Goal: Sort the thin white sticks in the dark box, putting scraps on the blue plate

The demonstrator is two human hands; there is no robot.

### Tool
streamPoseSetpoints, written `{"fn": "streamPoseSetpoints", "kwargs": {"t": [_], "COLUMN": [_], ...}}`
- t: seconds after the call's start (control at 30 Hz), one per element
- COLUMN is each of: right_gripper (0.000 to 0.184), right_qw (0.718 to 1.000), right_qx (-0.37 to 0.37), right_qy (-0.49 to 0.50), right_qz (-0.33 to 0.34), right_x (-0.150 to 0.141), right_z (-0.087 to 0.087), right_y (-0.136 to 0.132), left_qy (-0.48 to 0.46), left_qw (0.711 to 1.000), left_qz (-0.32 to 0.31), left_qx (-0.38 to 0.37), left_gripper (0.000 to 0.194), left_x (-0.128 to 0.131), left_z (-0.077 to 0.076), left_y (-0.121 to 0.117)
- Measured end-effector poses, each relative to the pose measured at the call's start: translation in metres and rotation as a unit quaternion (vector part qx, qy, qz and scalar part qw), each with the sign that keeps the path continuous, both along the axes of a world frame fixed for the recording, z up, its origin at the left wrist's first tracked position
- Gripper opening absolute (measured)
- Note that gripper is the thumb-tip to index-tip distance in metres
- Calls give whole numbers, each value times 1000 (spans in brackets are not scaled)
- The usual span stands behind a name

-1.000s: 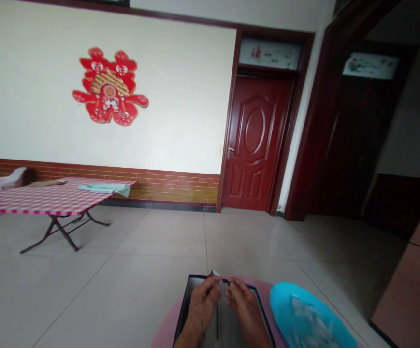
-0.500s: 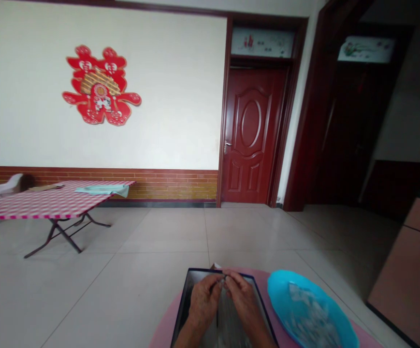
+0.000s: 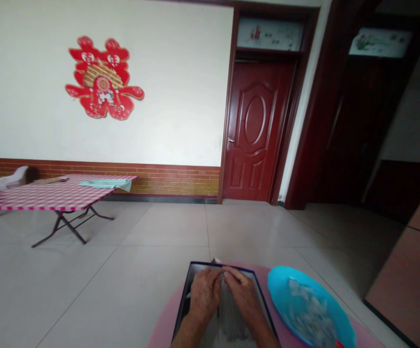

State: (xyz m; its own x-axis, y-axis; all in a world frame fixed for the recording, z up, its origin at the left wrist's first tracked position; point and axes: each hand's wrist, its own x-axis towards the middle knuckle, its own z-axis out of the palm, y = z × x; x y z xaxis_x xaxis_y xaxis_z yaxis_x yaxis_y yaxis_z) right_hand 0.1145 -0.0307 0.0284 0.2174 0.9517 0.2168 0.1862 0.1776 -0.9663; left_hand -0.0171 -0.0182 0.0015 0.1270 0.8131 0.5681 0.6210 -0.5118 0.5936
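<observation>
head view: the left hand (image 3: 204,297) and right hand (image 3: 242,292) rest on a sheaf of thin pale sheets (image 3: 229,309), its material hard to tell, lying in a dark-rimmed tray (image 3: 202,264) on a round pink table top (image 3: 166,314). the fingertips (image 3: 219,276) of both hands meet, pinched together on the sheaf's far end. to the right, pale scraps (image 3: 309,309) lie in a blue plastic basin (image 3: 278,290), while the bulk of the sheaf stays in the tray.

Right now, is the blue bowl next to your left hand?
No, the blue bowl sits on the pink tabletop beside the right hand, on the far side from the left hand.
</observation>
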Motion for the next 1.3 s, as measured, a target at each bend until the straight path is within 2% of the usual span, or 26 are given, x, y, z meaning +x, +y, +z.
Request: {"fn": "streamPoseSetpoints", "kwargs": {"t": [0.13, 0.37, 0.57, 0.77, 0.9, 1.0, 1.1, 1.3], "right_gripper": [35, 36, 37, 32, 29, 34, 42, 43], "right_qw": [999, 997, 998, 996, 984, 971, 963, 975], "right_qx": [-24, -53, -46, 41, 95, 123, 131, 93], "right_qy": [39, 57, 38, -82, -152, -200, -227, -203], "right_qz": [10, 24, 30, 12, -16, -49, -66, -23], "right_x": [1, 1, 1, 5, 4, 2, 0, 2], "right_z": [-4, 4, 0, -5, -10, -15, -18, -17], "right_y": [1, -6, -3, 0, 0, 3, 5, 5], "left_qy": [7, -83, -27, 55, 89, 94, 89, 82], "left_qw": [1000, 995, 999, 998, 996, 995, 996, 996], "left_qz": [-6, -23, -30, -5, 14, 17, 4, -14], "left_qx": [1, -48, -8, 11, 10, 10, 12, 4], "left_gripper": [31, 25, 26, 28, 28, 28, 27, 28], "left_x": [0, -1, -1, 2, 3, 4, 4, 2], "left_z": [2, 2, 7, 15, 18, 19, 20, 19], "left_y": [-1, -1, -3, -6, -9, -9, -10, -10]}}
